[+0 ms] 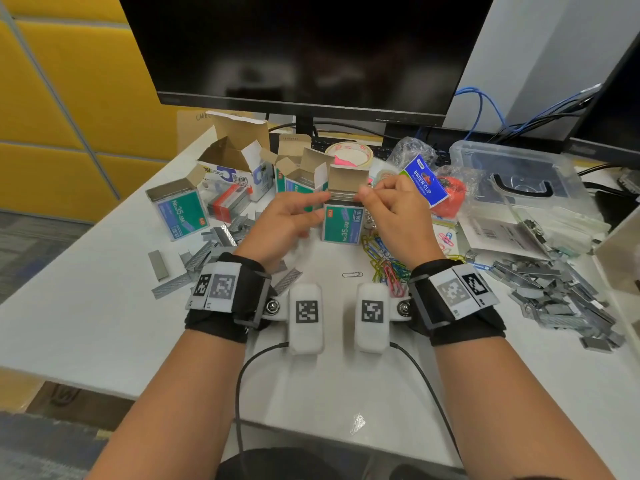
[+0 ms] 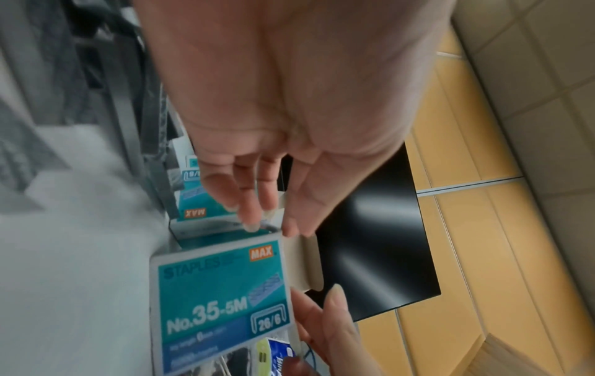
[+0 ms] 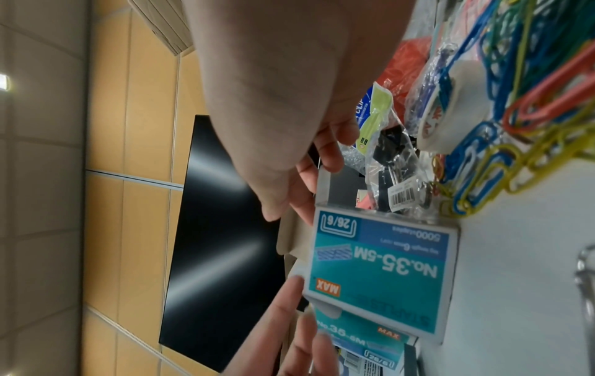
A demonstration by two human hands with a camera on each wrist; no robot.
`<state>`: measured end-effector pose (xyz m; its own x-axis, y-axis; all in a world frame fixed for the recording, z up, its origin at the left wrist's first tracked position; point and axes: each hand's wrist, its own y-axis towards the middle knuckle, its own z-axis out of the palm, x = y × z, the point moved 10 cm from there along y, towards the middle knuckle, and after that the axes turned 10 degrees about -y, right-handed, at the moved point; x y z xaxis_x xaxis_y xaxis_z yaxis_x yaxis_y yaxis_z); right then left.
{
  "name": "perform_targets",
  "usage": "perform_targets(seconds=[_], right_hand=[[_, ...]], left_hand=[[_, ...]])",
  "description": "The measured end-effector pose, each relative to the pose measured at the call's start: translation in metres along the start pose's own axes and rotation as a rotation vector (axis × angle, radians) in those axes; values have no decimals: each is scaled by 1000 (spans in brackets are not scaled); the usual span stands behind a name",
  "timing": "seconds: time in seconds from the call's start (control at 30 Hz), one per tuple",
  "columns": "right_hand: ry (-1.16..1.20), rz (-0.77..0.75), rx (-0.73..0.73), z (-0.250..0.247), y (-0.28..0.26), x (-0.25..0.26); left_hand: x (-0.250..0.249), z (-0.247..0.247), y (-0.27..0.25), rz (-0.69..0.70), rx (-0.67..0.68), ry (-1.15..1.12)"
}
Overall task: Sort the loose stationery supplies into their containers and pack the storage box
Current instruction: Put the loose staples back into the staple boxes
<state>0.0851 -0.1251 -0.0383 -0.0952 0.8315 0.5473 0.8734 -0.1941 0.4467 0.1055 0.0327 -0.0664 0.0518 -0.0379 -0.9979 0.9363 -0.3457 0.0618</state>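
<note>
An open teal staple box stands upright mid-table, its brown flap raised. A stack of staple strips sits at its mouth. My left hand has fairly straight fingers, and its fingertips touch the left end of the stack. My right hand curls its thumb and fingers around the right end of the stack at the box top. The wrist views do not show the staples themselves.
More open staple boxes and a white carton stand to the left. Loose staple strips lie left and right. Coloured paper clips, a binder clip pack, a tape roll and a clear storage box are nearby.
</note>
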Motion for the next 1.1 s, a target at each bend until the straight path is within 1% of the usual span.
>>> perform_targets(seconds=[0.1,0.17,0.27,0.4,0.5,0.6,0.73,0.83,0.9,0.97,1.0,1.07,1.1], right_hand=[[0,16,5,1,1,-2],[-5,21,12,2,1,-3],[-20,23,20,3,0,-1],[-5,33,17,2,-1,-1],[-10,38,28,2,-2,-1],[-10,33,32,2,-2,-1],[7,29,32,2,-2,-1],[8,25,35,3,-2,-1],[0,24,29,1,-2,-2],[-14,20,12,-2,-3,-1],[-12,12,-8,-5,-5,0],[38,-37,-78,-15,-8,8],[80,-80,-105,-19,-11,14]], left_hand=[[-1,-22,-8,-18,-125,142],[-1,-31,-15,-60,-152,255],[1,-30,-24,-176,-72,482],[9,-16,-27,-297,88,815],[18,-9,-26,-376,157,973],[17,-5,-23,-384,174,1038],[8,-1,-16,-296,128,1090],[2,0,-14,-221,57,1058],[-3,-2,-14,-165,-7,959],[-11,-7,-14,-90,-111,739],[-16,-12,-15,-48,-180,583],[-23,-21,-20,9,-294,244],[-26,-24,-22,29,-321,121]])
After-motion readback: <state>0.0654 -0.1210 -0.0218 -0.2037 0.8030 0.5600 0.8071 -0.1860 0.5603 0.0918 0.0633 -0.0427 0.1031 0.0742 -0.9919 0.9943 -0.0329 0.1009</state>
